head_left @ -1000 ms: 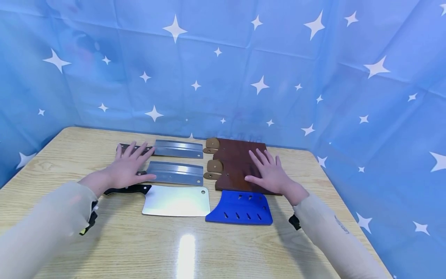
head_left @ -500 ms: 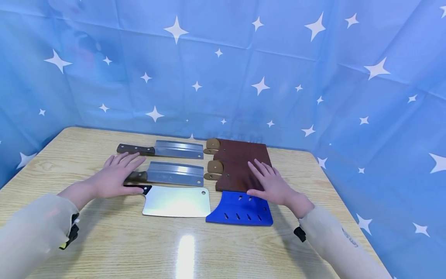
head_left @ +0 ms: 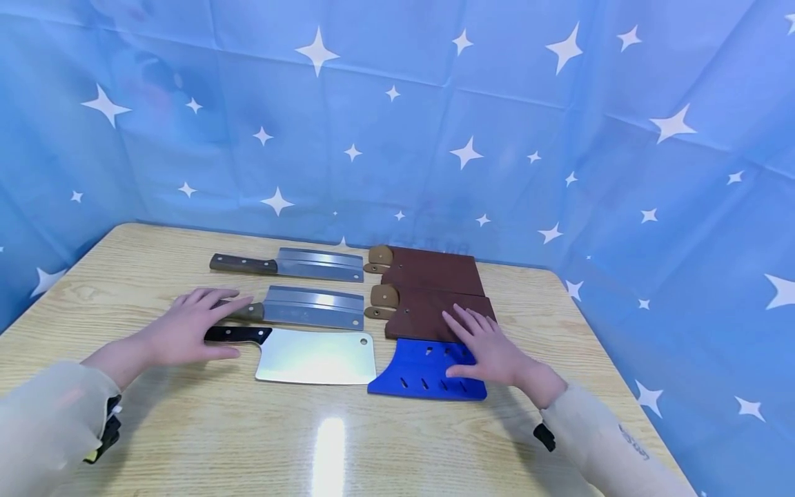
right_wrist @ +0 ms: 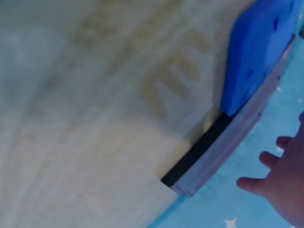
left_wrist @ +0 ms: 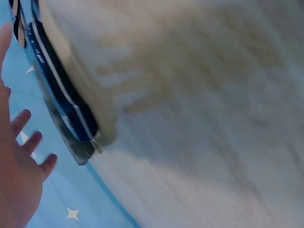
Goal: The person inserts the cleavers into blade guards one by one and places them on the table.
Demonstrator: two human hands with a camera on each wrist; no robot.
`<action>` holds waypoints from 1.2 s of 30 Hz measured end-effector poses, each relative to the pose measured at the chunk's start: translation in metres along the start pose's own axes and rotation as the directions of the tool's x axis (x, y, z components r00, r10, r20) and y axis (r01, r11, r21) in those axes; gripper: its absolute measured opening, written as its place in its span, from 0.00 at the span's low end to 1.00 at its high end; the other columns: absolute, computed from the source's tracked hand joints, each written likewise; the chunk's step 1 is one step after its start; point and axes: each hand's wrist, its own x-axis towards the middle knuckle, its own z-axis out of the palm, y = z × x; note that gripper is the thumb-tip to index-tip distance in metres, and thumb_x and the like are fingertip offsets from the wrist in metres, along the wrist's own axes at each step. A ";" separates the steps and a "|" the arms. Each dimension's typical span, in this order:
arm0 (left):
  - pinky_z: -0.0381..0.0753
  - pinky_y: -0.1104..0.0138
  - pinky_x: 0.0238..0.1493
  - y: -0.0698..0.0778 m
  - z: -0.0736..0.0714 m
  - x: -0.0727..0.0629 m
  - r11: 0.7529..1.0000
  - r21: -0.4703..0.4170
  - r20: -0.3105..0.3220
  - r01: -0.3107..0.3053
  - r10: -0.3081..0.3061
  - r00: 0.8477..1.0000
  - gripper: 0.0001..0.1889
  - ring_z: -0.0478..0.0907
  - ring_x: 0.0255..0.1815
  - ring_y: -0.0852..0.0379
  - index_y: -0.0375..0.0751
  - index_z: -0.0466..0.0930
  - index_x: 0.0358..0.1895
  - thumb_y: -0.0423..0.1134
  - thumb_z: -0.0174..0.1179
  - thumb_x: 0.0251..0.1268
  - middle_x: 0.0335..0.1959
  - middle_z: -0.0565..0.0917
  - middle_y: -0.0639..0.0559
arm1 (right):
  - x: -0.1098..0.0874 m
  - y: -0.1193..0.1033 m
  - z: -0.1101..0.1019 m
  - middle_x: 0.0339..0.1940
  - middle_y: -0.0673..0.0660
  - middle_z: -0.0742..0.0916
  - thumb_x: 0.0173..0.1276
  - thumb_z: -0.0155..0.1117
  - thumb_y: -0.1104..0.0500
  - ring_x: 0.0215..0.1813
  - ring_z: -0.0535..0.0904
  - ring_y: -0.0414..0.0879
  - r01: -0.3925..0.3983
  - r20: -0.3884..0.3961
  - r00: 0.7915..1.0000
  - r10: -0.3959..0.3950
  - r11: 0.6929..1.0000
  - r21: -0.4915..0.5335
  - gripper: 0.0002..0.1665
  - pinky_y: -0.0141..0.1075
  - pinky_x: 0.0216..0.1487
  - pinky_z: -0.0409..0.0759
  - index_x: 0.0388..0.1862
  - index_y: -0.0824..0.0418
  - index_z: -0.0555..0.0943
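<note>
My left hand (head_left: 189, 328), fingers spread, is above the handles of the middle cleaver (head_left: 313, 308) and the near cleaver (head_left: 317, 359). The middle handle is wooden; the near one is a black handle (left_wrist: 59, 80). A third cleaver (head_left: 319, 265) with a wooden handle lies behind them. My right hand (head_left: 493, 352), also spread, is over a blue slotted blade guard (head_left: 410, 376) and beside a brown sheath (head_left: 428, 310) with a tan strap. Another brown sheath (head_left: 435, 268) lies farther back. In the right wrist view the fingers (right_wrist: 254, 185) stand apart from the blue guard. Neither hand holds anything.
The wooden table (head_left: 248, 442) has a bright light reflection near its front. A blue curtain (head_left: 397, 138) with white stars hangs behind and to both sides. Blades lie to the left, covers to the right, in rows.
Both hands have drawn back toward the front of the table, the left also moving left, uncovering the cleaver handles. The cleavers and covers stay where they were.
</note>
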 end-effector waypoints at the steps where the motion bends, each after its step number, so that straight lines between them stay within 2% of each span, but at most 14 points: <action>1: 0.59 0.35 0.55 -0.001 0.000 -0.001 1.000 -0.003 -0.004 -0.003 0.003 1.000 0.44 0.60 0.63 0.36 0.48 0.62 0.69 0.65 0.62 0.50 0.65 0.67 0.38 | -0.002 0.000 0.001 0.75 0.66 0.56 0.57 0.60 0.32 0.72 0.52 0.66 0.004 -0.002 1.000 -0.004 1.000 -0.009 0.56 0.68 0.63 0.53 0.75 0.56 0.51; 5: 0.61 0.36 0.55 -0.003 0.002 -0.005 1.000 -0.027 -0.011 -0.010 0.010 1.000 0.43 0.64 0.61 0.38 0.47 0.64 0.68 0.65 0.63 0.49 0.61 0.71 0.39 | -0.007 -0.001 0.005 0.75 0.65 0.56 0.54 0.61 0.30 0.72 0.52 0.67 0.016 0.005 1.000 -0.016 1.000 -0.018 0.58 0.70 0.62 0.51 0.75 0.56 0.53; 10: 0.62 0.36 0.57 -0.005 0.003 -0.007 0.998 -0.061 -0.013 -0.015 0.014 1.000 0.42 0.68 0.59 0.35 0.46 0.66 0.67 0.63 0.64 0.49 0.58 0.74 0.39 | -0.010 -0.001 0.011 0.74 0.66 0.58 0.51 0.60 0.27 0.72 0.53 0.68 0.051 0.012 0.999 -0.051 0.998 -0.033 0.59 0.70 0.62 0.53 0.74 0.57 0.55; 17: 0.73 0.46 0.51 -0.009 0.006 -0.009 0.996 -0.092 0.001 -0.001 0.001 1.000 0.36 0.75 0.51 0.40 0.43 0.73 0.61 0.59 0.65 0.50 0.52 0.76 0.40 | -0.016 -0.004 0.018 0.74 0.64 0.59 0.49 0.62 0.28 0.73 0.51 0.66 0.020 0.072 0.997 -0.015 0.998 -0.064 0.58 0.67 0.64 0.52 0.72 0.57 0.60; 21: 0.77 0.51 0.46 -0.013 0.008 -0.011 0.996 -0.091 0.009 -0.007 0.008 1.000 0.27 0.77 0.46 0.47 0.43 0.78 0.53 0.52 0.68 0.51 0.48 0.77 0.44 | -0.018 -0.004 0.020 0.74 0.65 0.60 0.49 0.63 0.28 0.72 0.52 0.67 0.019 0.069 0.997 -0.014 0.997 -0.072 0.57 0.65 0.65 0.54 0.71 0.57 0.62; 27: 0.77 0.56 0.41 -0.023 0.012 -0.014 0.992 -0.129 0.007 -0.006 0.006 1.000 0.16 0.78 0.41 0.52 0.41 0.81 0.46 0.40 0.67 0.52 0.42 0.81 0.49 | -0.021 -0.006 0.020 0.69 0.63 0.66 0.47 0.62 0.26 0.68 0.59 0.63 0.024 0.067 0.998 -0.020 0.998 -0.055 0.58 0.61 0.60 0.63 0.71 0.56 0.62; 31: 0.76 0.62 0.39 -0.028 0.011 -0.014 0.979 -0.205 0.037 0.007 0.000 0.999 0.14 0.77 0.39 0.58 0.40 0.80 0.45 0.38 0.66 0.54 0.39 0.81 0.53 | -0.024 -0.006 0.018 0.69 0.63 0.66 0.44 0.64 0.25 0.67 0.60 0.61 0.033 0.094 0.995 -0.031 0.999 -0.024 0.62 0.61 0.58 0.66 0.72 0.57 0.60; 36: 0.74 0.66 0.39 -0.033 0.006 -0.015 0.939 -0.343 0.070 0.037 -0.014 0.997 0.11 0.73 0.40 0.67 0.42 0.77 0.45 0.38 0.62 0.60 0.40 0.80 0.53 | -0.029 -0.005 0.016 0.72 0.63 0.61 0.46 0.65 0.26 0.69 0.57 0.61 0.005 0.139 0.990 -0.012 0.999 0.050 0.62 0.58 0.58 0.67 0.73 0.56 0.58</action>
